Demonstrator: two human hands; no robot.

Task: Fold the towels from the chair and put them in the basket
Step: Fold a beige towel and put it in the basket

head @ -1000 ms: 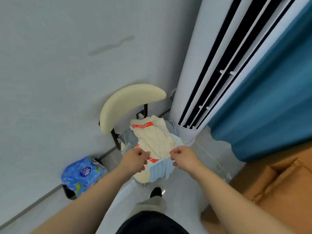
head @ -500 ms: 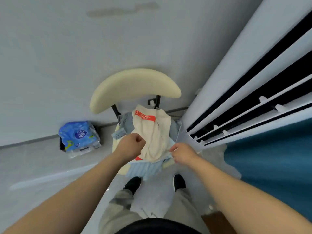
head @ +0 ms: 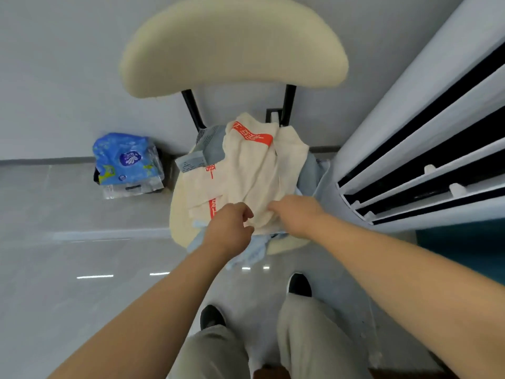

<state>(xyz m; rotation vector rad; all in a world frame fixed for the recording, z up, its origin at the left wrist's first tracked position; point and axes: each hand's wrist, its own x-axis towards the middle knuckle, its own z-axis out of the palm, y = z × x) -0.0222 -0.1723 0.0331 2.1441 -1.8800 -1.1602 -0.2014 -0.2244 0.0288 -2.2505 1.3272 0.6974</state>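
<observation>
A red band (head: pixel 252 136) with white characters crossed the top of the cream towel (head: pixel 254 170) in the middle of the frame, and more red print ran down its left part, but all of it was too blurred to read. At centre left a blue pack (head: pixel 125 162) on the floor (head: pixel 82 269) bore a round dark-blue logo with a white flower-like mark, and its small print was illegible.

Both bare forearms reached up from the lower corners and met at the lower edge of the towel. The left hand (head: pixel 229 228) was knuckles-up with its fingers curled, and its thumb and forefinger seemed to pinch that edge. The right hand (head: pixel 296 214), just to its right and not touching it, had its fingers tucked into the cloth and gripped a fold.

The cream towel lay crumpled on top of the pile on the seat of the chair (head: pixel 232 47), whose cream backrest filled the top centre. A grey towel (head: pixel 210 144) with a sewn label poked out at the upper left of the pile. A blue towel (head: pixel 254 253) hung over the front edge of the seat below the hands, partly hidden by the left wrist.

A white air conditioner (head: pixel 410 132) with dark slots stood close against the chair on the right. Behind the chair was a pale wall (head: pixel 68 64). Two dark shoes (head: pixel 299 284) and beige trouser legs showed at the bottom centre.
</observation>
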